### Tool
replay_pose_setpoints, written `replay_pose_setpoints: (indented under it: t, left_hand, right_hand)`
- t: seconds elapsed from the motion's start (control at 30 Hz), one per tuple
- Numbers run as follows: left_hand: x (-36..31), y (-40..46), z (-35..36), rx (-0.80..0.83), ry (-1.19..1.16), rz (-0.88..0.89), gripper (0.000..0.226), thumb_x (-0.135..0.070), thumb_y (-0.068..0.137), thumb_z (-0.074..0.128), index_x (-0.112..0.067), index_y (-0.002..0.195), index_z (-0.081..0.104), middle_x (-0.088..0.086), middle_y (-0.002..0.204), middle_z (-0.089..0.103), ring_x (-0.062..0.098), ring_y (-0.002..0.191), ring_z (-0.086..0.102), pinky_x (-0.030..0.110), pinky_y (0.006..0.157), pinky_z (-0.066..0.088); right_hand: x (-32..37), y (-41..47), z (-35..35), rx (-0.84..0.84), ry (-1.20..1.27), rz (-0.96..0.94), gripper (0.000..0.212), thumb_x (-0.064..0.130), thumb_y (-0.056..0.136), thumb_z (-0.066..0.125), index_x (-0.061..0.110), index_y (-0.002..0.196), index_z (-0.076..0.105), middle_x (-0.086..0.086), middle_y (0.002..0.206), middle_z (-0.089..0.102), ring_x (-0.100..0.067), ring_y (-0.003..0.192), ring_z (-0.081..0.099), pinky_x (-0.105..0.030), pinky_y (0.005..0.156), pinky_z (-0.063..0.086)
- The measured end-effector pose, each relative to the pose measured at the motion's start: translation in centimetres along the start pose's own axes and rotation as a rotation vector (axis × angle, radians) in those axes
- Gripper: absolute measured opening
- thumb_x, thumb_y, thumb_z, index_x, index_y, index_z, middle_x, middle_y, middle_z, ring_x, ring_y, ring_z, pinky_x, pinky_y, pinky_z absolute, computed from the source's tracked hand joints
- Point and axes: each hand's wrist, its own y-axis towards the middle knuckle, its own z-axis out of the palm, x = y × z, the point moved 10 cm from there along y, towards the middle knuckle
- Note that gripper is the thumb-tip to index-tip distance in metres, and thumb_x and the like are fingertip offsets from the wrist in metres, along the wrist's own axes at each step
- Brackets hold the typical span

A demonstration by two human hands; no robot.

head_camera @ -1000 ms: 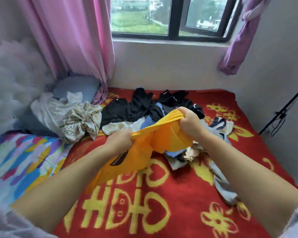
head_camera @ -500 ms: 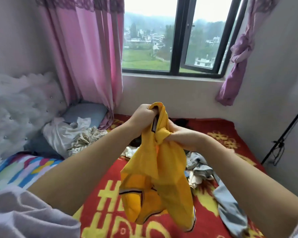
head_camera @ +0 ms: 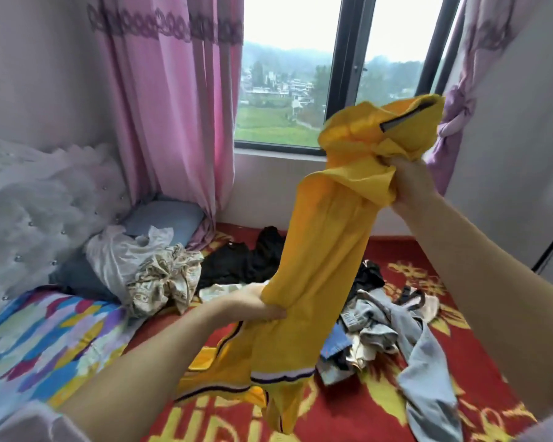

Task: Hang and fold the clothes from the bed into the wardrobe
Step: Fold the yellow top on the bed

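Yellow garment held off the bed, stretched on a diagonal from 1 o'clock down to 7 o'clock in the head view. Looks like a sports jersey or shorts: white and dark striped trim at the lower hem; cannot tell which.

Right hand, raised at 1 o'clock in front of the window, has its fingers clenched around a bunched wad of the upper fabric; a loose fold with a dark edge stands up above the fist. Left hand, lower and near centre, grips the cloth partway down, fingers wrapped round the gathered width. The hem hangs free below that grip.

Judgement: the two grips, set well apart, put the cloth under tension so it runs out long and its shape and edges can be found. A high hand and a low hand let gravity drop the free end. The piece is bunched rather than spread, so it appears not yet ready for folding or hanging.

Pile of clothes, greys and blues, lies on the red cover at 5 o'clock; dark clothes near centre, behind the left hand. Most of the task remains. Wardrobe not in view.
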Motion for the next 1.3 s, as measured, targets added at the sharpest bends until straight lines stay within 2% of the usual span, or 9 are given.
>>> replay_pose_setpoints:
  t: [0.2,0.33,0.53,0.67,0.77,0.97,1.1,1.2,1.3]
  left_hand:
    - [-3.1,-0.6,-6.1,-0.145,0.018,0.063,0.007,-0.01,0.084,0.071,-0.014,0.084,0.065,-0.001,0.08,0.067,0.009,0.075,0.063,0.024,0.068,0.052]
    - [-7.8,-0.2,-8.4,-0.304,-0.241,0.133,0.007,-0.006,0.089,0.063,-0.01,0.093,0.067,0.006,0.085,0.069,0.013,0.073,0.064,0.029,0.072,0.056]
    - [-9.8,2.2,-7.9,-0.276,-0.664,-0.069,0.026,-0.014,0.088,0.065,0.004,0.107,0.061,0.018,0.092,0.069,0.024,0.074,0.068,0.034,0.068,0.058]
    - [-11.2,2.4,-5.8,-0.185,-0.829,-0.037,0.012,-0.016,0.092,0.058,-0.007,0.085,0.059,0.006,0.066,0.063,0.014,0.056,0.062,0.024,0.056,0.054]
    - [-9.9,1.9,-5.6,-0.176,-0.634,-0.009,0.025,-0.031,0.092,0.061,-0.006,0.096,0.064,0.008,0.085,0.066,0.018,0.073,0.064,0.03,0.072,0.054]
    - [-3.3,0.0,-7.8,-0.278,-0.11,-0.192,0.06,-0.066,0.08,0.057,-0.016,0.112,0.067,0.002,0.106,0.07,0.021,0.101,0.065,0.041,0.092,0.052]
    - [-1.3,-0.3,-7.3,-0.246,-0.342,-0.246,0.025,-0.027,0.09,0.063,-0.008,0.106,0.062,0.008,0.09,0.066,0.019,0.08,0.065,0.036,0.072,0.055]
    - [-3.0,-0.2,-10.4,-0.515,-0.217,-0.072,0.009,-0.016,0.075,0.059,-0.013,0.082,0.053,0.011,0.081,0.054,0.02,0.067,0.052,0.031,0.063,0.044]
    - [-6.9,-0.7,-11.1,-0.6,0.19,0.146,0.007,-0.018,0.081,0.061,-0.017,0.086,0.056,0.001,0.073,0.056,0.019,0.069,0.051,0.029,0.063,0.039]
  right_hand:
    - [-6.3,0.5,-11.4,-0.261,-0.224,0.249,0.017,0.013,0.094,0.054,0.01,0.109,0.06,-0.019,0.128,0.058,-0.019,0.082,0.068,-0.028,0.053,0.054]
    - [-12.0,-6.4,-8.3,0.269,-0.692,0.699,0.031,0.035,0.089,0.063,0.013,0.11,0.06,0.005,0.08,0.072,-0.015,0.083,0.058,-0.036,0.076,0.049]
    - [-14.6,-13.8,3.8,0.778,-1.01,0.467,0.105,0.04,0.077,0.077,0.039,0.149,0.001,0.017,0.129,0.05,-0.007,0.123,0.049,-0.019,0.093,0.048]
    - [-16.4,-14.7,5.6,0.488,-0.601,0.527,0.029,0.023,0.091,0.063,0.017,0.118,0.056,-0.003,0.098,0.068,-0.016,0.083,0.067,-0.037,0.073,0.057]
    - [-16.1,-14.0,4.6,0.292,-0.386,0.569,0.009,0.007,0.094,0.055,0.008,0.092,0.064,-0.009,0.083,0.068,-0.016,0.067,0.067,-0.027,0.059,0.057]
    - [-17.2,-12.0,1.6,-0.019,-0.158,0.599,0.03,0.006,0.09,0.061,-0.001,0.119,0.057,-0.018,0.095,0.068,-0.026,0.074,0.067,-0.029,0.054,0.054]
    - [-19.5,-12.7,0.6,-0.112,-0.186,0.643,0.025,0.015,0.094,0.056,0.005,0.116,0.059,-0.02,0.104,0.068,-0.034,0.088,0.067,-0.045,0.072,0.058]
    - [-20.6,-14.7,2.0,0.065,-0.233,0.776,0.014,0.013,0.096,0.051,0.004,0.096,0.062,-0.014,0.087,0.067,-0.026,0.073,0.066,-0.041,0.07,0.057]
    - [-19.4,-15.6,2.3,0.472,-0.807,0.706,0.017,0.025,0.094,0.056,0.011,0.089,0.064,-0.004,0.084,0.067,-0.014,0.069,0.064,-0.027,0.065,0.052]
